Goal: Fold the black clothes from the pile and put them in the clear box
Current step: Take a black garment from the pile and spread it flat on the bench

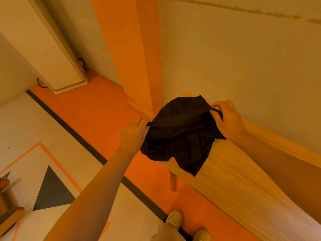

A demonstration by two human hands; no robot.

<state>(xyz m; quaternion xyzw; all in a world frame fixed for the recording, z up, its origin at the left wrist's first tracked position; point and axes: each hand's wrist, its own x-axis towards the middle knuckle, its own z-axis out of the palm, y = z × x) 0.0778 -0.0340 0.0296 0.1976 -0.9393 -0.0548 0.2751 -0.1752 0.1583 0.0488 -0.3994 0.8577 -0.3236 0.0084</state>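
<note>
Your left hand (133, 134) pinches one edge of the black shirt (180, 134). Your right hand (227, 119) grips the other edge. The shirt hangs crumpled over the wooden table (234, 180).

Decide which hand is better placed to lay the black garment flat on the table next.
Probably the right hand: it grips the garment above the table, while the left hand holds its edge out over the floor.

left grip (134, 134) pinching, right grip (227, 119) pinching
</note>
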